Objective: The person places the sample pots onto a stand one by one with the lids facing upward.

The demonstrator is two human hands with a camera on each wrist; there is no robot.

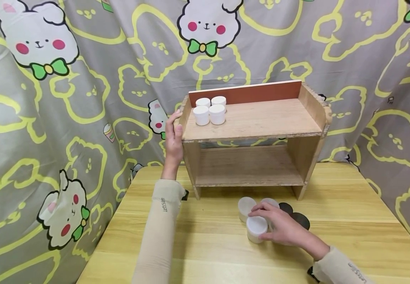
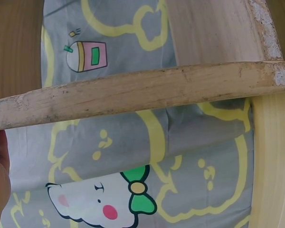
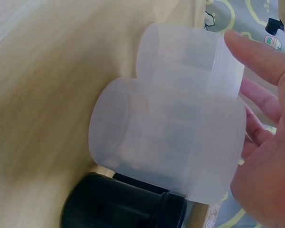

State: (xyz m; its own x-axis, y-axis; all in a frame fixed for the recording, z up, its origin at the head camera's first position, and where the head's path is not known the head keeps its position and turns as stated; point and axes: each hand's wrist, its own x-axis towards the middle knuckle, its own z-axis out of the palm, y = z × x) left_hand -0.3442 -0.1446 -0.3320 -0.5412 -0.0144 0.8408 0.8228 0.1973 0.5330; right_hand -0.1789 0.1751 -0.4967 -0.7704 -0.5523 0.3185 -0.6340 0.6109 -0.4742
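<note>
My left hand touches the outer left side of a wooden two-tier shelf; in the left wrist view its fingers lie against the edge of the side board. Low at the front, my right hand grips a translucent white lidded jar on the table, thumb at the near side and fingers at the far side. Beside it are two more translucent jars, one to the left and one behind. The right wrist view shows a closer translucent jar beside a black jar.
Grouped at the left of the upper shelf are several small white jars. Two black jars stand right of the right hand, partly covered by it. A patterned curtain hangs behind and beside the wooden table.
</note>
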